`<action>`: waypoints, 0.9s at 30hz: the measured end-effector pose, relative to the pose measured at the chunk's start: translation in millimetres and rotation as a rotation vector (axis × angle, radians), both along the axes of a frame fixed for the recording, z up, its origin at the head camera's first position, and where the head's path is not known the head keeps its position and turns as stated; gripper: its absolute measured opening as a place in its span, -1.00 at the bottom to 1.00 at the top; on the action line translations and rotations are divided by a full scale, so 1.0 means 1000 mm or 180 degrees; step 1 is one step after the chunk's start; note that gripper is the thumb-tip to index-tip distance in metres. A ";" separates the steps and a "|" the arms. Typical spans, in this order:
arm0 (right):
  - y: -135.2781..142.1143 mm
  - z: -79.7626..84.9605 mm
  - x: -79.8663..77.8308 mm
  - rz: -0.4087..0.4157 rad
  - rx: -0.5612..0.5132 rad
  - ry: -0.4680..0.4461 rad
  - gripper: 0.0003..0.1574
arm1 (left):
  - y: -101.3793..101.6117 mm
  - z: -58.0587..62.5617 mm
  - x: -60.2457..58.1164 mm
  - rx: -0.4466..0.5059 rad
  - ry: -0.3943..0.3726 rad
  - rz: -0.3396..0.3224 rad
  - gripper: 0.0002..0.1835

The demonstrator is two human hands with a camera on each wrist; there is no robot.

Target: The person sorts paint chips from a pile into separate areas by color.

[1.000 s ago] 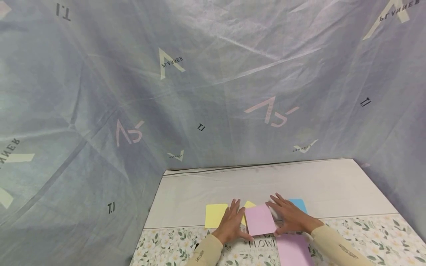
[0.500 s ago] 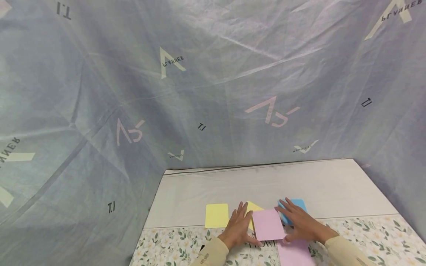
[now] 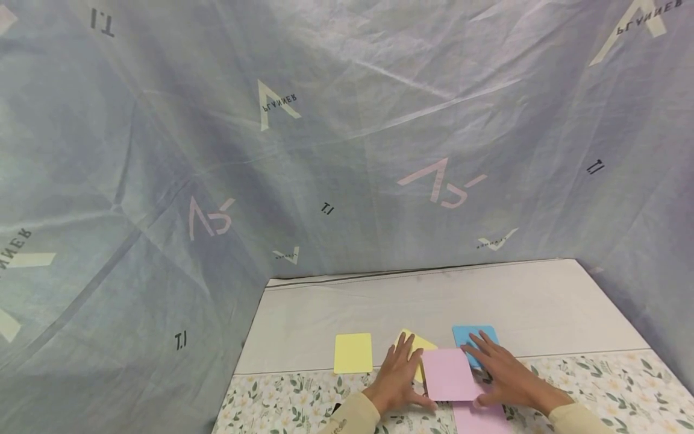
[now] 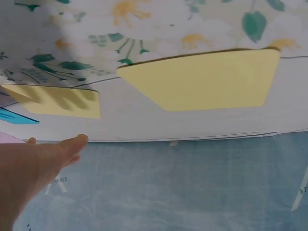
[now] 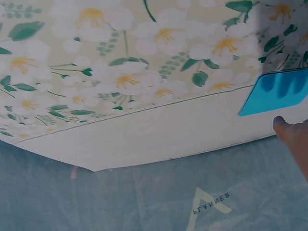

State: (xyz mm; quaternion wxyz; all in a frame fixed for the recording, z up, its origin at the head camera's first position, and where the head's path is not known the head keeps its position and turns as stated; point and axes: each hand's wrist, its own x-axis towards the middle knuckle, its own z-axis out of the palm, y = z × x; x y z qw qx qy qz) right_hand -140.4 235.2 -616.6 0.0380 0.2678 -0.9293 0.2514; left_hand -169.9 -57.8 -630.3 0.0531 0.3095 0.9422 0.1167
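In the head view, my left hand (image 3: 394,381) and right hand (image 3: 508,378) hold a pink square card (image 3: 449,375) between them. Thumbs sit at its near corners, index fingertips at its far corners. It overlaps a second pink square (image 3: 479,421) lying nearer me. Partly behind my left fingers is a tilted yellow square (image 3: 425,343); my right fingers are over a blue square (image 3: 462,335). The left wrist view has my left hand (image 4: 33,166) at the lower left, and my right hand (image 5: 294,139) appears at the right edge of the right wrist view, near the blue square (image 5: 276,94).
Another yellow square (image 3: 353,353) lies flat to the left. The table has a flowered near part (image 3: 276,395) and a white far strip (image 3: 336,301). A grey-blue printed cloth (image 3: 347,132) surrounds the back and sides. Beside the left sleeve is a small dark thing (image 3: 337,407).
Both hands have moved right and toward me with the pink card between them. More of the tilted yellow square and the blue square now shows, and less of the nearer pink square.
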 end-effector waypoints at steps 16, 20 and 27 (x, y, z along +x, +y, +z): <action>0.019 -0.016 0.022 -0.0054 0.0038 0.0627 0.35 | 0.020 -0.002 0.013 -0.0195 0.0246 -0.0181 0.27; 0.026 -0.021 0.025 -0.0058 0.0020 0.0602 0.33 | 0.027 -0.004 0.019 -0.0346 0.0438 -0.0182 0.28; 0.036 -0.028 0.031 -0.0039 -0.0012 0.0527 0.27 | 0.036 -0.010 0.026 -0.0498 0.0632 -0.0247 0.28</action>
